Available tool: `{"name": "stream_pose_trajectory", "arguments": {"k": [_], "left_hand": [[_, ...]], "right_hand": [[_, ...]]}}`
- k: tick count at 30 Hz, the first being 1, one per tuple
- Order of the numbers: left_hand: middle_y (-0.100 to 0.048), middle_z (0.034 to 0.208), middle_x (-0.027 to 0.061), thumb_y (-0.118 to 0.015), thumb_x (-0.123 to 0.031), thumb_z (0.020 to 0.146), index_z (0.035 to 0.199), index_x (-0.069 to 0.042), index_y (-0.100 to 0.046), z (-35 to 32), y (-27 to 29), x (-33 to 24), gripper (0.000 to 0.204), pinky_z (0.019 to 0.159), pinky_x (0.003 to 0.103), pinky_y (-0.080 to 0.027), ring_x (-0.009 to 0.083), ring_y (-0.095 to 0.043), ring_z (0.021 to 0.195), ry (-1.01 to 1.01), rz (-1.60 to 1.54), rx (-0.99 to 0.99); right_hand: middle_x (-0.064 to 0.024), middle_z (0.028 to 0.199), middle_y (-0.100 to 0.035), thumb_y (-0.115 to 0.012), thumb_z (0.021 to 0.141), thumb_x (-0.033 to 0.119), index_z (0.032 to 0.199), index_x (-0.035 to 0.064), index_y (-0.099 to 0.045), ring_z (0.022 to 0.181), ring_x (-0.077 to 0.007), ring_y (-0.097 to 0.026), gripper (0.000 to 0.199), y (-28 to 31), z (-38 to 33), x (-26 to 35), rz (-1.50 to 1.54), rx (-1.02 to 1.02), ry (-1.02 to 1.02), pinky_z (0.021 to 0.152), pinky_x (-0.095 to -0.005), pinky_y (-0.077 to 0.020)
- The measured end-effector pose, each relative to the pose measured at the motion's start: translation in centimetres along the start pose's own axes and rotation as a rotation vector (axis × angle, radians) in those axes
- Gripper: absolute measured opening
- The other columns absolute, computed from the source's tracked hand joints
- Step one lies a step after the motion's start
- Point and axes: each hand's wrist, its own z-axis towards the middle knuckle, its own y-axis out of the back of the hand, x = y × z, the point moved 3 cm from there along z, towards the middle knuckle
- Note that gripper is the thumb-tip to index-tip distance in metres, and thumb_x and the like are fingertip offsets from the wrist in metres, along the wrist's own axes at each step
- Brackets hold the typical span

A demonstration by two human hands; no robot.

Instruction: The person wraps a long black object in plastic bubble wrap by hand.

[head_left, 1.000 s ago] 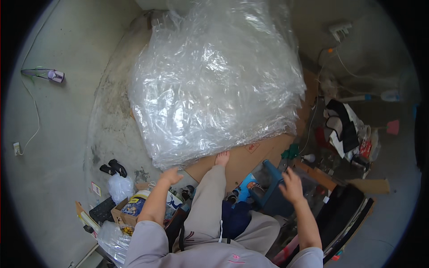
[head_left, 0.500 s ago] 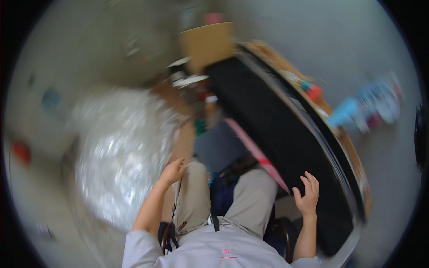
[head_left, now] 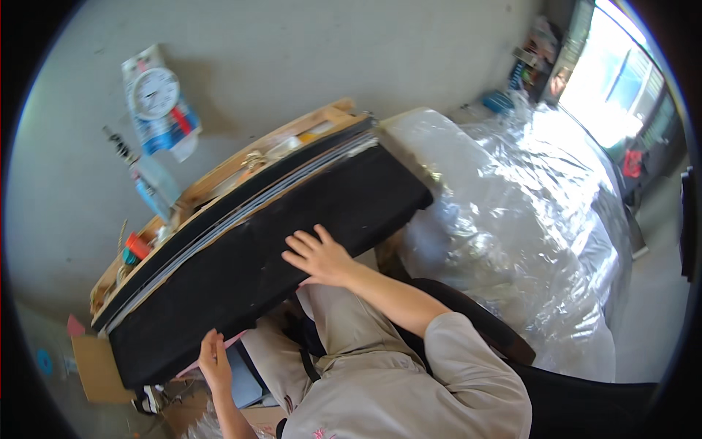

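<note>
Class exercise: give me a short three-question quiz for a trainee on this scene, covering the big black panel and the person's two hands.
1. True or false: the right hand lies flat, fingers spread, on the black padded panel.
2. Where is the left hand? A. on the wall clock. B. at the panel's lower edge. C. on the floor.
3. What covers the bulky thing to the right of the panel?
Key: 1 true; 2 B; 3 clear plastic wrap.
</note>
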Motion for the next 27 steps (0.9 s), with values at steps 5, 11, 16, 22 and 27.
{"name": "stream_pose_trajectory", "arguments": {"k": [5,11,16,22,27], "left_hand": [[-0.064,0.080,0.0118,-0.055,-0.008,0.089,0.101,0.000,-0.061,8.5,-8.3,-3.6,0.016,0.062,0.031,-0.048,0.0218,-0.063,0.069,-0.170,0.362,0.046],[-0.062,0.080,0.0142,-0.055,-0.009,0.088,0.093,-0.001,-0.061,9.0,-8.6,-3.9,0.011,0.057,0.033,-0.047,0.0282,-0.061,0.065,-0.266,0.627,-0.037],[-0.061,0.081,0.0153,-0.053,-0.006,0.088,0.094,0.000,-0.059,9.8,-9.9,-3.8,0.011,0.056,0.033,-0.046,0.0287,-0.060,0.066,-0.267,0.638,0.014],[-0.060,0.080,0.0150,-0.052,-0.005,0.088,0.094,0.000,-0.058,10.4,-9.5,-4.0,0.010,0.054,0.033,-0.044,0.0284,-0.059,0.064,-0.165,0.690,0.022],[-0.059,0.077,0.0138,-0.052,-0.005,0.088,0.094,0.001,-0.058,9.8,-9.8,-4.1,0.010,0.053,0.032,-0.043,0.0241,-0.056,0.059,-0.188,0.650,0.028]], "right_hand": [[-0.0064,0.117,-0.055,-0.072,0.067,0.039,0.106,0.0140,-0.060,0.111,-0.0216,-0.048,0.048,-0.3,-3.1,-0.4,0.238,-0.240,-0.069,0.097,-0.0440,-0.0353],[-0.0100,0.098,-0.063,-0.072,0.071,0.033,0.092,0.0130,-0.064,0.091,-0.0234,-0.059,0.030,7.2,-20.4,-17.7,-0.052,-0.411,-0.997,0.073,-0.0374,-0.0473],[-0.0088,0.091,-0.063,-0.065,0.080,0.027,0.086,0.0088,-0.058,0.086,-0.0291,-0.060,0.020,9.2,-38.0,-22.4,-0.378,0.200,-1.198,0.068,-0.0436,-0.0468],[-0.0128,0.092,-0.062,-0.062,0.081,0.023,0.087,0.0054,-0.059,0.082,-0.0303,-0.061,0.019,14.1,-42.0,-24.6,-0.732,0.022,-1.369,0.064,-0.0432,-0.0486],[-0.0112,0.117,-0.057,-0.064,0.079,0.021,0.093,0.0055,-0.060,0.105,-0.0284,-0.057,0.021,7.1,-31.0,-20.6,-0.752,0.135,-1.068,0.080,-0.0382,-0.0481]]}}
